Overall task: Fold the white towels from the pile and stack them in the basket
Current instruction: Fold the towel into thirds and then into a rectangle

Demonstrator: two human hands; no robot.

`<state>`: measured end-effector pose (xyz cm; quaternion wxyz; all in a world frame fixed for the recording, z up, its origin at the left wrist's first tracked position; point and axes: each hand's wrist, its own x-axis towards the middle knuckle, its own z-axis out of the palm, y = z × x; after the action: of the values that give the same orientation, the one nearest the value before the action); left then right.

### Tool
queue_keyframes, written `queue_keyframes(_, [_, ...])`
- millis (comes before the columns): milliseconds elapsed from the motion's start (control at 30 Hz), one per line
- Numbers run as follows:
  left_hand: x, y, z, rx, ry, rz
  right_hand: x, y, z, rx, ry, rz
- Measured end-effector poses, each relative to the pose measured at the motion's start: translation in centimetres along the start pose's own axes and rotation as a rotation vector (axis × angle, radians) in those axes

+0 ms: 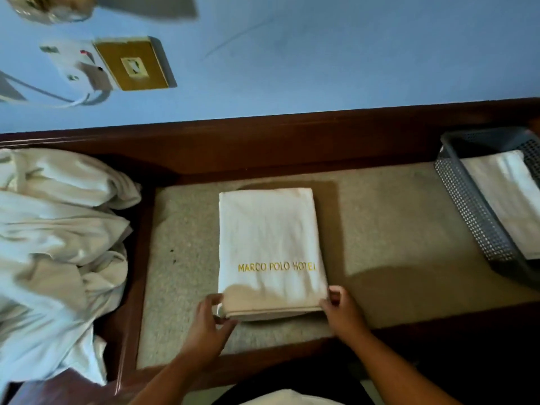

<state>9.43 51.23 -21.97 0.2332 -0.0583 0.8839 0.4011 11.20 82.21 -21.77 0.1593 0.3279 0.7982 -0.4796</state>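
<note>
White towel (270,244): folded into a neat rectangle with gold hotel lettering on top. It lies mid-tabletop, its short end towards the near edge.
Left hand (204,325): curled round the towel's near left corner, thumb on top and fingers at the layered edge.
Right hand (343,311): pinching the near right corner the same way, so both hands hold the towel.
Step in hand: probably one last fold or the lift towards the basket; from this view I cannot tell which.
Doing it well: catch every layer at both corners, not just the top one, and raise the two sides together so the stack does not slide or sag open. Keep it flat on the way across.
Basket (467,211): grey mesh, at the right edge of the tabletop (394,229), well apart from the towel, with a folded towel (508,200) lying inside.
Pile (58,244): crumpled white towels heaped at the left edge, spilling over the dark wooden frame (263,147).
In the way: only the basket's near wall, which the towel must rise over, then land square on the one inside.
Wall: blue, with a socket (79,67) and brass plate (134,64) above the far left corner.
</note>
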Motion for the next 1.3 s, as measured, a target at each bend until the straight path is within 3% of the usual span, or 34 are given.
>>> queue_keyframes(67, [0.8, 1.7, 0.9, -0.072, 0.112, -0.145, 0.3, -1.0, 0.4, 0.041, 0.051, 0.094])
queue_keyframes(133, [1.9, 3.4, 1.5, -0.131, 0.109, -0.308, 0.5, -1.8, 0.2, -0.047, 0.061, 0.119])
queue_keyframes(233, [2.7, 4.7, 1.2, -0.225, 0.151, -0.466, 0.8, -2.6, -0.2, -0.146, -0.049, 0.175])
queue_keyframes(333, [2.6, 3.6, 0.9, -0.157, 0.185, -0.445, 0.8, -2.7, -0.4, -0.111, -0.116, 0.181])
queue_keyframes(467, [1.7, 2.3, 1.0, -0.086, 0.218, -0.393, 0.4, -2.4, 0.1, -0.228, 0.015, 0.125])
queue_keyframes(567, [1.7, 3.1, 1.2, -0.23, 0.243, -0.477, 0.6, -2.1, 0.7, -0.12, 0.077, 0.152])
queue_keyframes(667, [3.1, 3.6, 0.9, -0.422, 0.137, -0.517, 1.3, -2.3, 0.9, 0.009, -0.026, 0.228])
queue_keyframes(900, [2.7, 3.9, -2.5, -0.419, -0.131, -0.456, 0.6, -2.8, -1.8, 0.085, -0.138, 0.22])
queue_keyframes(1000, [1.3, 3.0, -2.0, -0.219, -0.169, -0.455, -0.6, -1.5, -2.2, -0.122, -0.282, 0.301])
queue_keyframes(1033, [0.7, 2.7, -1.3, -0.11, -0.114, -0.442, -0.9, -0.8, -2.0, -0.287, -0.228, 0.293])
queue_keyframes(1133, [-0.7, 3.3, 0.8, 0.258, 0.126, -0.306, -2.4, 0.5, -0.7, -0.56, 0.135, 0.053])
queue_keyframes(1200, [-1.3, 5.0, 1.8, 0.415, 0.135, 0.015, -3.3, -0.6, 0.6, -0.619, 0.065, -0.269])
queue_keyframes(1267, [-0.6, 5.8, 3.0, 0.58, -0.031, 0.304, -3.1, -1.4, 2.1, -0.764, -0.146, -0.569])
queue_keyframes(1300, [0.1, 5.3, 3.7, 0.653, -0.141, 0.356, -2.6, -1.5, 2.7, -0.818, -0.233, -0.636])
